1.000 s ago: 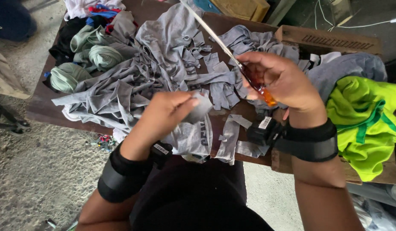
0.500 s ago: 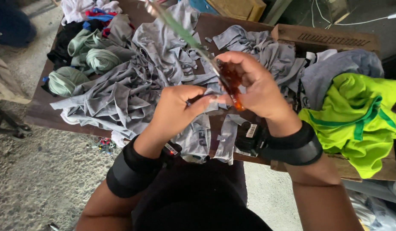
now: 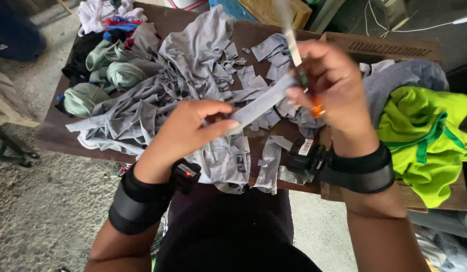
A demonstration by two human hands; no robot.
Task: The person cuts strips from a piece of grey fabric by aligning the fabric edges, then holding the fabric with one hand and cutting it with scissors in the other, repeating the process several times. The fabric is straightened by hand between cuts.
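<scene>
A: Strip of grey jersey cloth (image 3: 261, 105), stretched level between two hands above a brown table (image 3: 52, 132). Held how?

B: Pinched at its near end between thumb and fingers of the left hand (image 3: 185, 132), closed tight on the fabric. Far end met by the right hand (image 3: 330, 88), fingers curled around scissors (image 3: 300, 60) with an orange handle; blades blurred, pointing up and away. Cannot tell whether the blades already bite the cloth.

A: Handling?

B: Light, limp, thin knit; likely stretchy and prone to curl at cut edges. Probably best gripped near both ends and kept taut, otherwise sags and folds. Not slippery, not fragile.

A: Around it?

B: Below, many small grey offcuts (image 3: 266, 90), flat and ragged-edged. Further left, a large heap of crumpled grey fabric (image 3: 142, 108). Beyond that, rolled pale-green garments (image 3: 82, 98). At right, a bright yellow-green garment (image 3: 427, 136), smooth and shiny-looking. Black bands with small devices on both wrists.
</scene>
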